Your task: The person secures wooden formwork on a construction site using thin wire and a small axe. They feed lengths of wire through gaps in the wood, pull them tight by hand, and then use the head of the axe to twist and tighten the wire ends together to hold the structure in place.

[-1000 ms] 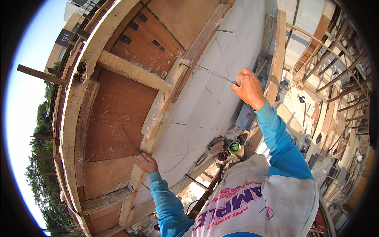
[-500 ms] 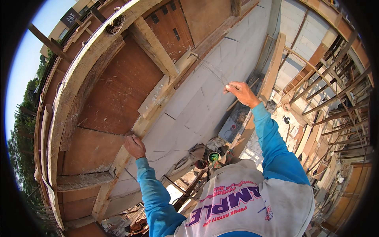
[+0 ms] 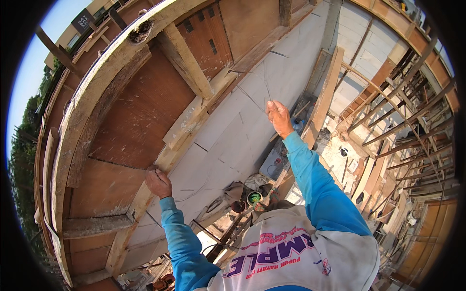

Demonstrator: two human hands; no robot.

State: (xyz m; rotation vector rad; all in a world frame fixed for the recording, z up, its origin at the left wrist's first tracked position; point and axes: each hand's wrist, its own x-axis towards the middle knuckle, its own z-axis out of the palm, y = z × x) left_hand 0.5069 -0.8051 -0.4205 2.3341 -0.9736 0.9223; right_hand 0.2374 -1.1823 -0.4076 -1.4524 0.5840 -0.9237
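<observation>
Right of the frame's middle, the right hand (image 3: 279, 118) is closed in a pinch on thin wire (image 3: 267, 88), whose strands run up and left toward the wooden beam (image 3: 137, 207); held out over the pale wall (image 3: 218, 140), the wire seems kept off the wood. The left hand (image 3: 158, 183), left of centre, rests with bent fingers against that beam, probably for support, though I cannot tell whether its grip encloses anything. Brown panels (image 3: 145, 109) fill the upper left between timbers, which appear to brace them.
</observation>
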